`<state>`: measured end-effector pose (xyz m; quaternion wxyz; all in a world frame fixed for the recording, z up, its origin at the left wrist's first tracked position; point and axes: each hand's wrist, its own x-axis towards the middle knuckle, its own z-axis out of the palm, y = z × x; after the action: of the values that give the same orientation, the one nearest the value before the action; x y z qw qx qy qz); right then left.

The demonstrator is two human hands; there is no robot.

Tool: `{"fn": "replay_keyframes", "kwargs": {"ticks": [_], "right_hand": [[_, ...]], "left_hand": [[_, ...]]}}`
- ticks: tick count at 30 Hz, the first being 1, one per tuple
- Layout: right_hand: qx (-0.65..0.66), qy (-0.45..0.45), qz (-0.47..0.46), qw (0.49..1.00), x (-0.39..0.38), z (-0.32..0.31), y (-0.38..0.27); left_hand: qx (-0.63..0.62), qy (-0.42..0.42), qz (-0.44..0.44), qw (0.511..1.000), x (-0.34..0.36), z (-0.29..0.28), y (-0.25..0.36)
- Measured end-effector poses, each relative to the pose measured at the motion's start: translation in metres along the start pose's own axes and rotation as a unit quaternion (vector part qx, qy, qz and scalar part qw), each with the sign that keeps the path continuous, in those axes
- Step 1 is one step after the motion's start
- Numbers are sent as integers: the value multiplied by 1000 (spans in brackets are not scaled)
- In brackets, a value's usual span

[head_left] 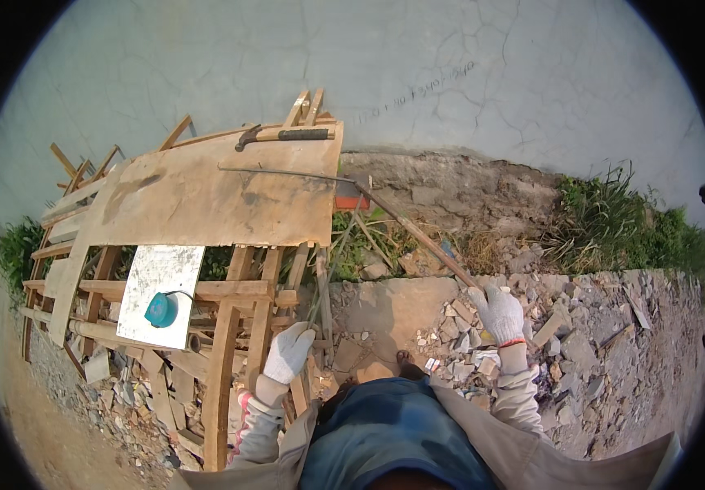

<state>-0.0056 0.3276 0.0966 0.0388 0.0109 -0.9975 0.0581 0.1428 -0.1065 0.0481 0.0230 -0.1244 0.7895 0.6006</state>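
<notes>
My right hand (501, 315), in a white knit glove, is closed round the lower end of a long brown stick (422, 235). The stick slants up and left to the edge of a plywood sheet (205, 196). At its far end it meets a thin dark metal rod (287, 172), which lies across the plywood; how the two join is too small to tell. My left hand (290, 353), also gloved, is closed round a thin greyish rod (336, 260) that rises toward the same spot. A claw hammer (287, 134) with a black grip lies at the sheet's far edge.
The plywood rests on a rough timber frame (222, 359). A teal tape measure (160, 310) sits on a white board (152, 273) at left. Something orange-red (352, 202) shows beside the sheet. Broken rubble (581, 351) covers the ground at right, below a cracked grey wall (418, 73).
</notes>
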Motion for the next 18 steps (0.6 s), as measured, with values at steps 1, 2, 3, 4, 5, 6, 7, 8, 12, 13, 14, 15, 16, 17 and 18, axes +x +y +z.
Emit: {"fn": "replay_keyframes", "kwargs": {"ticks": [1,2,3,4,5,6,7,8,12,13,14,15,16,17,18], "right_hand": [[9,2,7,1000,-10,3,-6],[23,-6,15,1000,-17,6,-10],[28,-11,16,999,-18,7,-10],[39,-20,12,999,-13,7,-8],[49,-14,7,999,-8,6,-4],[54,-28,4,998,-2,6,0],[60,-30,-1,998,2,7,2],[62,-47,-2,997,4,8,4],[87,-6,-10,996,5,17,4],[107,1,-9,994,3,19,4],[101,-2,-11,995,3,21,4],[93,1,-10,996,3,23,4],[85,5,-5,996,2,24,4],[80,-41,20,996,3,25,4],[73,-45,28,996,0,26,3]], "left_hand": [[34,13,51,998,0,-9,-3],[77,24,81,993,2,-17,-4],[120,39,111,986,3,-21,-5],[130,43,118,984,3,-20,-4],[140,53,123,981,0,-13,-3],[146,66,139,977,-3,-7,-1],[169,71,142,973,-3,-4,0],[188,73,136,970,-5,-2,2],[238,68,135,959,-4,-2,1],[247,63,141,957,-3,-4,0],[250,67,160,953,-1,-4,-2],[252,69,179,948,1,-5,-4],[256,63,192,945,2,-5,-7],[257,63,198,944,2,-7,-10],[259,58,199,943,4,-10,-12]]}}
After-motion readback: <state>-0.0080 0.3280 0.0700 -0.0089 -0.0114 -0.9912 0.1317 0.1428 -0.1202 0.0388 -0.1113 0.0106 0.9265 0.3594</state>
